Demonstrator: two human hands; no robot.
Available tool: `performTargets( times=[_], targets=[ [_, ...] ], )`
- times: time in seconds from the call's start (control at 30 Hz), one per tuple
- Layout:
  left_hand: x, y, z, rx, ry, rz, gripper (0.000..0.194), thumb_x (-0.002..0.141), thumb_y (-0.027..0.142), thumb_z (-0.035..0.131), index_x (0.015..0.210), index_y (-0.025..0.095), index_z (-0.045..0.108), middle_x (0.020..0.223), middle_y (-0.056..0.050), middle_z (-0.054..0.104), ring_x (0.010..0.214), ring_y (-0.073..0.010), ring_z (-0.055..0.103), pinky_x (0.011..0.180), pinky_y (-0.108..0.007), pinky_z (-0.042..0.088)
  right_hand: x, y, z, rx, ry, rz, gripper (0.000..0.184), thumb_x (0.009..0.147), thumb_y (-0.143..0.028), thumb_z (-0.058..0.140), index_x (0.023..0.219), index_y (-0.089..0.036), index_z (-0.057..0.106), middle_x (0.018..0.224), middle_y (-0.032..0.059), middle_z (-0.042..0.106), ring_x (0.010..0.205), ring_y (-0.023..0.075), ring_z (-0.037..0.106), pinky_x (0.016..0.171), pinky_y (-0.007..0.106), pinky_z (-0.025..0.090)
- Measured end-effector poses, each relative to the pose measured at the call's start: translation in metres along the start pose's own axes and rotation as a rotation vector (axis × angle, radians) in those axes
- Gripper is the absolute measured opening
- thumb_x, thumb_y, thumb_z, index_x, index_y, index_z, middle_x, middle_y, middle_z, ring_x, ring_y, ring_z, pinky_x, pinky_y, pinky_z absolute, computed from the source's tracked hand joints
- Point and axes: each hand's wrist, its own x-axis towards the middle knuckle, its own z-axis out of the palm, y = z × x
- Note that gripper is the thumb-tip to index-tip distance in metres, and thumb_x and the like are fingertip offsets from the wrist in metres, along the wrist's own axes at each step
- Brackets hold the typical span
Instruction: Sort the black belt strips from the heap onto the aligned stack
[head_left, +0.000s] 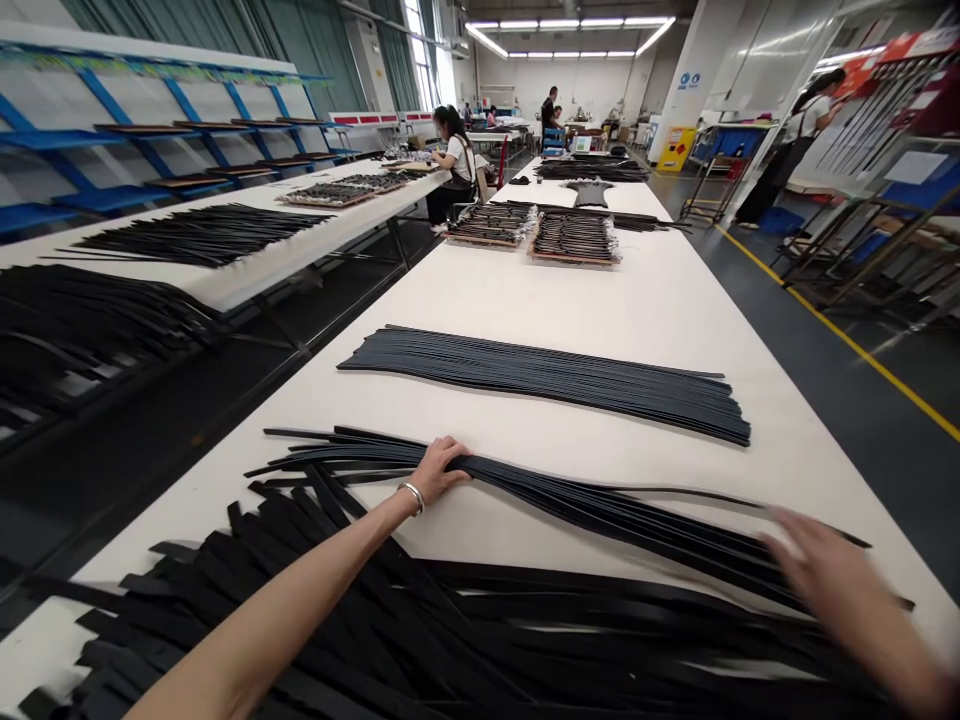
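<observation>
Black pile [217,580]: loose strips at lower left, running rightward along the near side of the white table [637,300]. Next, the fanned left ends of the bundle [570,498], which lies across the table between the pile and, farther off, a neat stack [544,383]. Left hand [441,472], a bracelet [412,497] at its wrist, is clamped on the bundle. Right hand [832,570], blurred, is at the bundle's right part; whether it grips cannot be told.
</observation>
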Motion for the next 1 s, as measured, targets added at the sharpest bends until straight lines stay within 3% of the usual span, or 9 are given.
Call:
performTargets(
  times=[0.03,0.13,0.23,0.33,0.5,0.67,0.77,0.87,1.0],
  targets=[
    [0.000,0.000,0.000,0.006,0.000,-0.002,0.026,0.075,0.032,0.066,0.098,0.021,0.061,0.097,-0.005,0.055,0.092,-0.0227,0.047,0.087,-0.038,0.038,0.016,-0.032,0.015,0.004,-0.025,-0.059,0.053,0.092,-0.052,0.035,0.128,-0.016,0.050,0.119,0.0184,0.057,0.109,0.0296,0.053,0.093,0.046,0.043],
    [-0.001,0.001,0.000,0.025,-0.006,-0.004,0.027,0.074,0.031,0.067,0.098,0.021,0.061,0.098,-0.005,0.055,0.093,-0.0226,0.047,0.087,-0.037,0.039,0.054,-0.139,0.065,0.001,-0.104,-0.246,0.076,0.089,-0.060,0.034,0.145,-0.010,0.021,0.145,0.0161,0.032,0.133,0.0289,0.030,0.107,0.047,0.029],
    [-0.002,0.001,0.000,0.034,-0.011,-0.004,0.027,0.075,0.031,0.067,0.100,0.022,0.061,0.099,-0.005,0.055,0.094,-0.0228,0.046,0.087,-0.037,0.039,0.065,-0.202,0.109,-0.020,-0.114,-0.295,0.076,0.091,-0.058,0.033,0.147,-0.010,0.014,0.148,0.0153,0.026,0.136,0.0280,0.024,0.110,0.047,0.023],
    [-0.003,0.000,0.002,0.030,-0.015,0.010,0.027,0.076,0.032,0.066,0.101,0.022,0.060,0.100,-0.005,0.055,0.094,-0.0229,0.046,0.088,-0.038,0.038,0.054,-0.202,0.130,-0.038,-0.147,-0.322,0.070,0.093,-0.051,0.035,0.147,-0.012,0.014,0.148,0.0137,0.029,0.136,0.0268,0.025,0.111,0.047,0.021],
    [-0.003,-0.005,0.006,0.040,-0.016,0.054,0.028,0.078,0.034,0.065,0.101,0.021,0.059,0.101,-0.006,0.055,0.094,-0.0235,0.046,0.088,-0.039,0.038,0.037,-0.176,0.122,-0.064,-0.165,-0.366,0.057,0.094,-0.029,0.039,0.146,-0.014,0.020,0.144,0.0125,0.036,0.133,0.0246,0.030,0.109,0.044,0.025],
    [-0.004,-0.009,0.011,0.065,-0.009,0.081,0.030,0.078,0.035,0.065,0.105,0.022,0.058,0.104,-0.006,0.055,0.096,-0.0248,0.045,0.088,-0.040,0.037,0.041,-0.203,0.114,-0.066,-0.119,-0.381,0.052,0.091,-0.015,0.040,0.142,-0.015,0.032,0.145,0.0135,0.035,0.135,0.0265,0.027,0.107,0.045,0.027],
    [-0.005,-0.007,0.010,0.073,-0.013,0.069,0.030,0.078,0.032,0.067,0.105,0.022,0.058,0.105,-0.006,0.055,0.097,-0.0252,0.045,0.088,-0.040,0.037,0.043,-0.219,0.115,-0.002,-0.079,-0.344,0.048,0.087,-0.006,0.037,0.133,-0.020,0.045,0.135,0.0118,0.047,0.128,0.0249,0.037,0.101,0.043,0.031],
    [-0.005,-0.003,0.008,0.064,-0.023,0.059,0.030,0.078,0.029,0.067,0.105,0.021,0.058,0.105,-0.007,0.054,0.097,-0.0250,0.045,0.089,-0.040,0.037,0.039,-0.222,0.117,0.033,-0.053,-0.263,0.038,0.090,-0.007,0.038,0.119,-0.023,0.055,0.110,0.0086,0.059,0.111,0.0219,0.049,0.092,0.039,0.035],
    [-0.005,0.000,0.006,0.064,-0.030,0.061,0.030,0.078,0.028,0.067,0.106,0.020,0.057,0.106,-0.007,0.054,0.098,-0.0248,0.044,0.090,-0.041,0.037,0.037,-0.223,0.119,-0.054,-0.098,-0.182,0.014,0.092,-0.020,0.046,0.098,-0.019,0.059,0.091,0.0064,0.058,0.089,0.0206,0.051,0.081,0.035,0.035]
  ],
)
